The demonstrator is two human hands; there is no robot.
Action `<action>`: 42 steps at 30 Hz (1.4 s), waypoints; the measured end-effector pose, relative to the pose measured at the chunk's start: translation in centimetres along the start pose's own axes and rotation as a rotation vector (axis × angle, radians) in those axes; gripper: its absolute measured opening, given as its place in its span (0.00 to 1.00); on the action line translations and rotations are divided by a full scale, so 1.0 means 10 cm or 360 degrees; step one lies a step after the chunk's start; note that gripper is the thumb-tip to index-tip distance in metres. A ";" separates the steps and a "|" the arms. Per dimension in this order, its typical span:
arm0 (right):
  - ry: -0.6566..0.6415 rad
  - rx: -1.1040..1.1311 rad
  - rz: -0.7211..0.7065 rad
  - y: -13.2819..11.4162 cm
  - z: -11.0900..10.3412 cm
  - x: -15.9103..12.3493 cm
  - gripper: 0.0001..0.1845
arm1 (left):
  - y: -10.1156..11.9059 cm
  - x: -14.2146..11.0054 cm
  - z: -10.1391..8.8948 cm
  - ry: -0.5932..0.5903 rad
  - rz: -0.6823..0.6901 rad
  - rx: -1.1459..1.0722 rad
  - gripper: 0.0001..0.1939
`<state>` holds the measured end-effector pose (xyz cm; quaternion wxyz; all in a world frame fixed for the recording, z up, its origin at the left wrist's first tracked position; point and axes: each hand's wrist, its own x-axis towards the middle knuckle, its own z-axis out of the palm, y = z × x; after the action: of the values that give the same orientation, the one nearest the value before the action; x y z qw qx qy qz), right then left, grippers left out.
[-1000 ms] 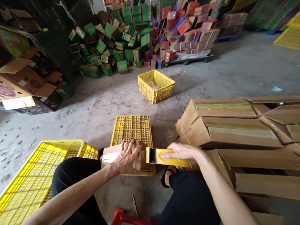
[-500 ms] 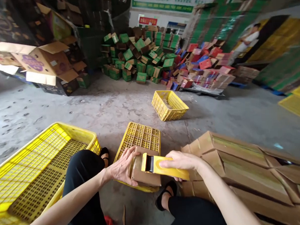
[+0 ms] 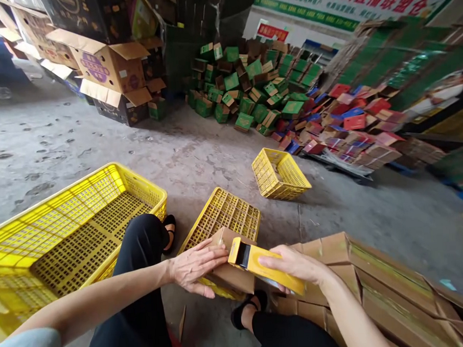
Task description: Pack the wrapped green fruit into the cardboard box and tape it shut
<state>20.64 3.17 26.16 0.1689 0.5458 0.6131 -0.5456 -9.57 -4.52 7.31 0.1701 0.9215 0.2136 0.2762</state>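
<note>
I hold the tape gun with the right hand, fingers curled round it, its front over the box. I rest the left hand on the box, fingers straight, thumb apart. Under the box, an upturned crate; beyond, a basket, then cartons.

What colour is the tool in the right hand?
Mostly yellow; the tool shows best in head view.

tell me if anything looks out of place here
Yes, in the background: green boxes lie in a jumbled heap, tipped at many angles, and red and blue boxes sprawl beside them, not neatly stacked. The carton by the left hand shows no obvious damage.
</note>
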 end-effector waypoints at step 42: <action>-0.0108 -0.0089 0.0058 0.14 -0.06 -0.12 0.39 | -0.16 0.11 0.17 0.0122 -0.0048 0.0042 0.36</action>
<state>22.49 2.86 26.71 0.2147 0.5331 0.6120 -0.5432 -8.26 -2.91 5.77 0.1536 0.9091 0.2374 0.3059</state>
